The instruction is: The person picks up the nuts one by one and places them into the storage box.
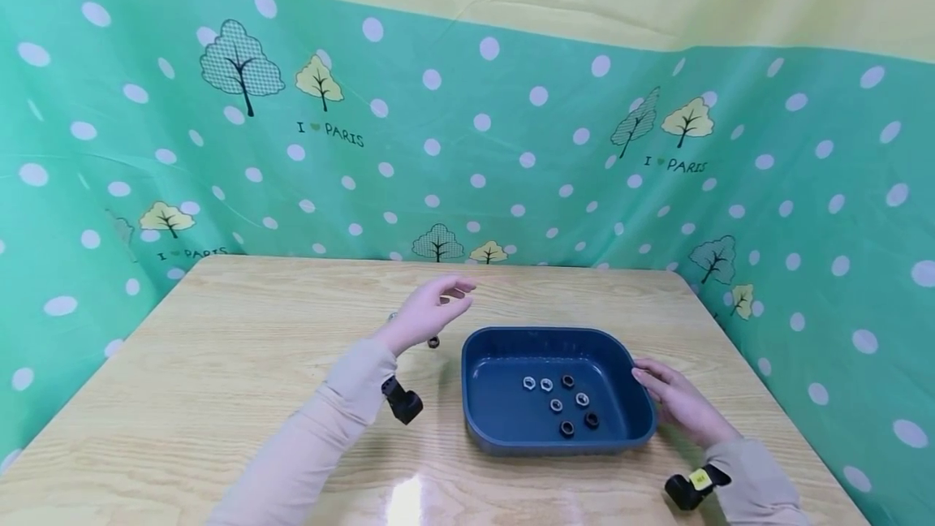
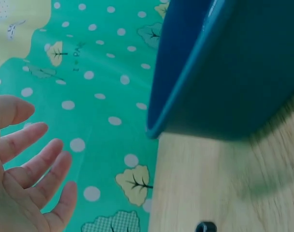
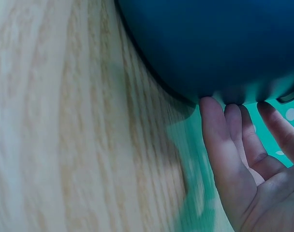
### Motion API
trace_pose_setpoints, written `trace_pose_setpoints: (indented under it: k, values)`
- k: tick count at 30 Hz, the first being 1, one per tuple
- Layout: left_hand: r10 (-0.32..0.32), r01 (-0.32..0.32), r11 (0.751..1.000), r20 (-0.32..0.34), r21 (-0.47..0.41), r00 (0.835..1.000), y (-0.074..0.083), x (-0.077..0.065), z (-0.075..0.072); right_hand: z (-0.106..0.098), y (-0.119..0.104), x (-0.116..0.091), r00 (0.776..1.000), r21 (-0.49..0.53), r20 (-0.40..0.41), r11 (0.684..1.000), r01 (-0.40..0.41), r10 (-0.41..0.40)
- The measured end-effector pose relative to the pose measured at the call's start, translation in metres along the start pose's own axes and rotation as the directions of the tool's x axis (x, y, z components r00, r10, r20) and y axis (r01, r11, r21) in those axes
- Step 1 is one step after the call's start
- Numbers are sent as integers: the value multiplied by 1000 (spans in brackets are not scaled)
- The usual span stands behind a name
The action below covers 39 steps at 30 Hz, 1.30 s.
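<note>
A blue plastic tub point(image 1: 558, 446) stands on the table with several silver and dark nuts point(image 1: 557, 406) lying on its floor. My left hand point(image 1: 427, 315) hovers above the table, beyond the tub's left end, fingers loosely bent and nothing in them; the left wrist view shows its bare palm and fingers point(image 2: 38, 169). Below it lies a dark nut point(image 1: 434, 342) on the tabletop. Other nuts near that hand are partly hidden behind it. My right hand point(image 1: 682, 404) touches the outside of the tub's right wall with its fingertips point(image 3: 212, 108).
The light wooden tabletop point(image 1: 219, 380) extends to the left of the tub. A green dotted cloth point(image 1: 453, 120) with printed trees hangs along the back and sides. Each wrist wears a small black camera point(image 1: 403, 402).
</note>
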<state>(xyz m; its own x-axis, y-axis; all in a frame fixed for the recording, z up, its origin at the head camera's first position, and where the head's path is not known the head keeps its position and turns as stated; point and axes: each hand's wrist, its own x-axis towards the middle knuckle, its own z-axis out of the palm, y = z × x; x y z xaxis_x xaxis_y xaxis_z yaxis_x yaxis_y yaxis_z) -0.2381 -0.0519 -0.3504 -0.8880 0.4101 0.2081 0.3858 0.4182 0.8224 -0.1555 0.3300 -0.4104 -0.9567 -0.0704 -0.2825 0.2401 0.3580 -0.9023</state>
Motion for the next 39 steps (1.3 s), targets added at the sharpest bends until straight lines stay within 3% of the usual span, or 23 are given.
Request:
trace_pose_setpoints:
  k: [9, 19, 31, 39]
  values:
    - [18, -17, 999, -60, 29, 998, -20, -16, -14, -1, 0, 1, 1000, -7, 17, 1000, 5, -5]
    - [-19, 25, 997, -83, 69, 996, -45, -32, -26, -3, 0, 2, 999, 10, 38, 1000, 12, -13]
    - [-46, 53, 990, -61, 132, 997, -66, -40, -27, -1, 0, 1, 1000, 1, 14, 1000, -1, 1]
    - [-75, 76, 984, -9, 161, 997, -80, -43, -23, -2, -1, 2, 1000, -6, 19, 1000, -6, 6]
